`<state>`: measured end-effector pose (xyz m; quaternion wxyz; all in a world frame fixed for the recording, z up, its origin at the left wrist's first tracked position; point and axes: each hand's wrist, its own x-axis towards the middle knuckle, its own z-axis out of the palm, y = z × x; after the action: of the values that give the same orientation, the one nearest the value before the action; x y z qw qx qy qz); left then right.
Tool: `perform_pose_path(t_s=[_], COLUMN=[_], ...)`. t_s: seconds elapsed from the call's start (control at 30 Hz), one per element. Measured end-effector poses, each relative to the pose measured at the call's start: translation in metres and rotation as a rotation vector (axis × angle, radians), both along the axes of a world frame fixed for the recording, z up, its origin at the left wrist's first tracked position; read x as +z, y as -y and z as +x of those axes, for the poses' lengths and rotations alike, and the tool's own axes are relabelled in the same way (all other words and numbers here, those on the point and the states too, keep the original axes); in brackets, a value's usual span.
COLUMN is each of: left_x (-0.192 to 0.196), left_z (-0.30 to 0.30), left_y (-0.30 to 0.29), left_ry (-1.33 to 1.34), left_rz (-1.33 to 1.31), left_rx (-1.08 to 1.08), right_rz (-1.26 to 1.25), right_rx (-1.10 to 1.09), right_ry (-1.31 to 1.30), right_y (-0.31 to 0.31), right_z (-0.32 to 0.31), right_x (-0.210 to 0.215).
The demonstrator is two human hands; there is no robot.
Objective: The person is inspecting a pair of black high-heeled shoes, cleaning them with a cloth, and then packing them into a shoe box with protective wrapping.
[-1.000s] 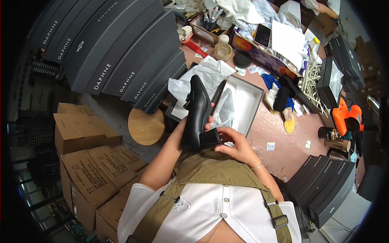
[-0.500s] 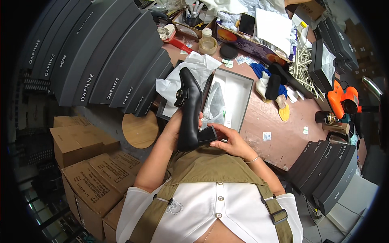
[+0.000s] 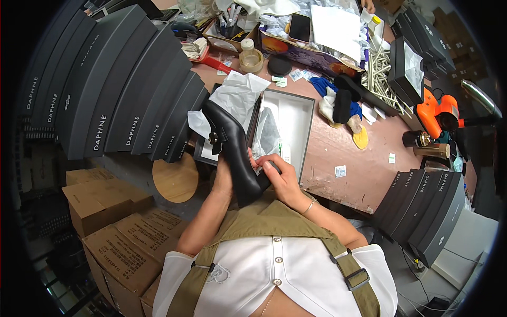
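A black high-heeled shoe [image 3: 238,158] with a buckle-like ornament is tilted in front of my body, its toe pointing up and to the left. My left hand [image 3: 224,171] grips it from below along the middle, most of the fingers hidden behind it. My right hand [image 3: 283,182] is closed round the block heel, thumb on top. Just beyond lies an open grey shoe box [image 3: 305,132] with a white inside. In it rests a pale wrapped item [image 3: 268,134], its kind unclear. White tissue paper [image 3: 243,92] spreads at the box's left, behind the toe.
Dark shoe boxes [image 3: 119,90] are stacked at left, more [image 3: 422,211] at right. Brown cartons [image 3: 132,248] and a round wooden stool top [image 3: 175,177] stand lower left. Cloths [image 3: 343,103], a jar [image 3: 251,59], a tray of pale sticks [image 3: 381,79] and an orange heat-gun-like tool [image 3: 435,111] lie farther off.
The shoe has tipped so its toe leans farther left. My right hand has moved from fingertips at the heel to wrapping round it. The whole view has shifted slightly.
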<state>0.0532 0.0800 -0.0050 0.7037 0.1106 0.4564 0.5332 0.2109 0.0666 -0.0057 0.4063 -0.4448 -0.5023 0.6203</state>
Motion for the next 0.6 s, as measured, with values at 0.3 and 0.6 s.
perform_pose_path(t_s=[0.3,0.6], left_x=[0.005,0.002], left_z=[0.006,0.004], left_y=[0.001,0.003], left_ry=[0.106,0.127], left_rz=[-0.115,-0.091], left_rx=[0.034,-0.009], right_rz=[-0.337,-0.092], right_rx=[0.050,0.170], right_ry=[-0.329,-0.255], right_y=[-0.003,0.006], right_z=[0.016,0.025], right_x=[-0.017,-0.009])
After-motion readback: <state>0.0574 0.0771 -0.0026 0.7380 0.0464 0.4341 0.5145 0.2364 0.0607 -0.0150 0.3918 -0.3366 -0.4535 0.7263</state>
